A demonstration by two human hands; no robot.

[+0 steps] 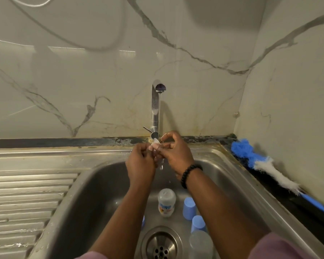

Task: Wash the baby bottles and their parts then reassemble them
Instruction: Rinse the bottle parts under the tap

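Both my hands are raised over the steel sink [101,182] under the running tap [156,105]. My left hand [140,163] and my right hand [176,154] pinch a small clear bottle teat [156,143] between their fingers in the stream of water. On the sink floor a white baby bottle [166,202] lies on its side. Two blue caps [189,208] [198,224] stand beside it. A clear bottle [201,243] sits near the drain [161,245]. Another blue part [143,221] peeks out behind my left forearm.
A blue and white bottle brush [266,163] lies on the dark counter strip along the right wall. The ribbed steel draining board [24,202] extends to the left. The marble wall rises right behind the tap.
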